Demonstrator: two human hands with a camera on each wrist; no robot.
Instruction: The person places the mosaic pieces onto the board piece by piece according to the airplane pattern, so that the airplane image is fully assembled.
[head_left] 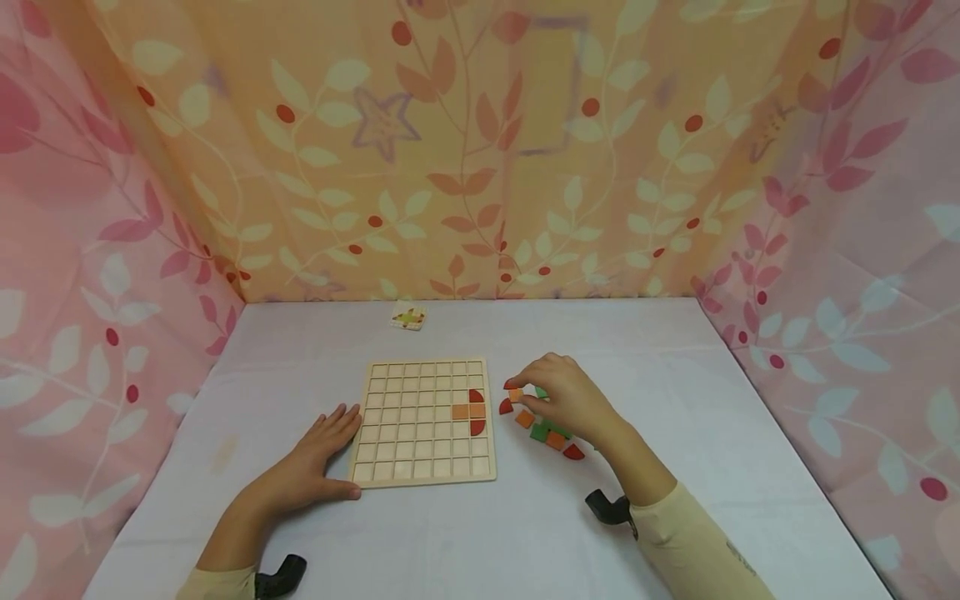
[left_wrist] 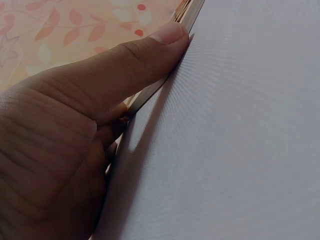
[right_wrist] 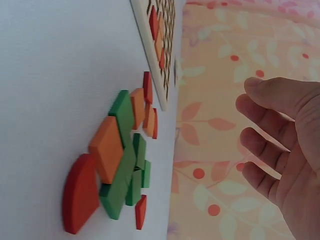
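A square wooden grid board [head_left: 405, 429] lies flat on the table. Along its left edge rests my left hand [head_left: 311, 467], fingers stretched out, thumb [left_wrist: 155, 55] against the near corner. Two orange squares [head_left: 461, 412] sit side by side in the board's right columns, with a red quarter-round piece [head_left: 476, 396] above and another [head_left: 477, 427] below. To the right of the board, my right hand [head_left: 570, 400] hovers over loose pieces. Its thumb and index finger come close together, with nothing visible between them in the right wrist view; the other fingers are loosely bent.
Loose pieces lie beneath the right hand: red quarter-rounds [right_wrist: 81, 195], orange squares [right_wrist: 107, 150] and several green pieces [right_wrist: 122, 112]. A small patterned card [head_left: 408, 316] lies at the back of the white table [head_left: 600, 333]. Patterned curtains [head_left: 465, 150] enclose the table.
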